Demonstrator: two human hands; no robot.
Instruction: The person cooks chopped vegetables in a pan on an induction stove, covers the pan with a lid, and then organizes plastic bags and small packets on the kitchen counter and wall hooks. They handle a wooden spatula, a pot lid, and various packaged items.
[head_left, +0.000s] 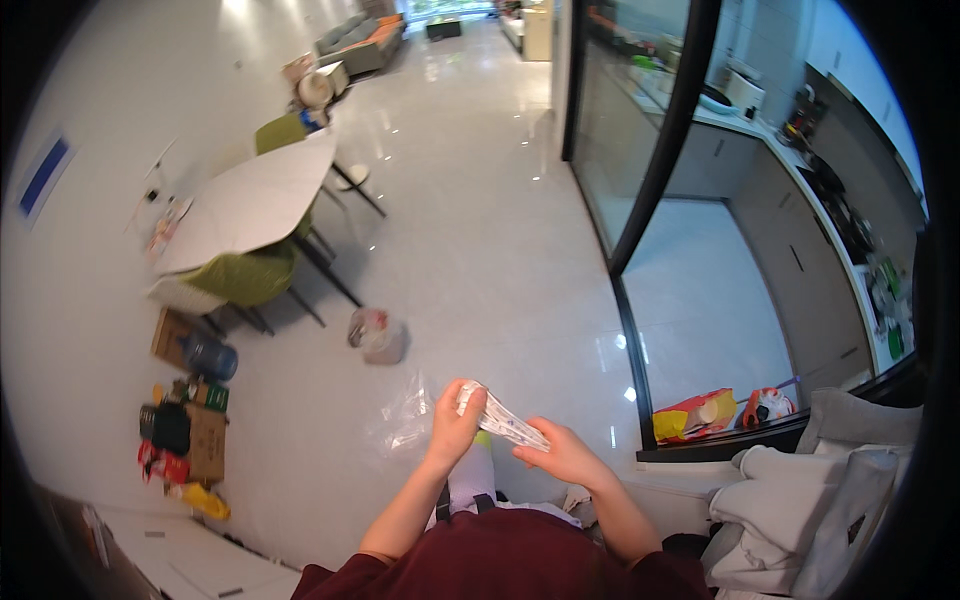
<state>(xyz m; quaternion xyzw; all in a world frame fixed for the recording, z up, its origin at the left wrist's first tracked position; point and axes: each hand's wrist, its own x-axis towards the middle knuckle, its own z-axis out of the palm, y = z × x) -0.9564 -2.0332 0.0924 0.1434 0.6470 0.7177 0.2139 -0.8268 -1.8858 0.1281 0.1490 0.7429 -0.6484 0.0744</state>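
Both hands grip a twisted strip of thin white material (504, 417) with small printed marks, stretched between them in front of my body. Whether it is plastic or cloth I cannot tell. My left hand (459, 420) pinches its upper left end between thumb and fingers. The lower right end is in my right hand (553, 448), held between thumb and forefinger. Below the strip, part of a white-clad leg (471, 480) shows. On the floor beyond my left hand lies a crumpled transparent plastic sheet or bag (411, 414).
A bag-lined bin (377, 336) stands ahead. To the left are a white table (255, 202), green chairs (244, 277), a water jug (210, 355) and a cardboard box (205, 442). A black-framed glass door (626, 127) borders the kitchen; grey cushioned seating (784, 487) is at right.
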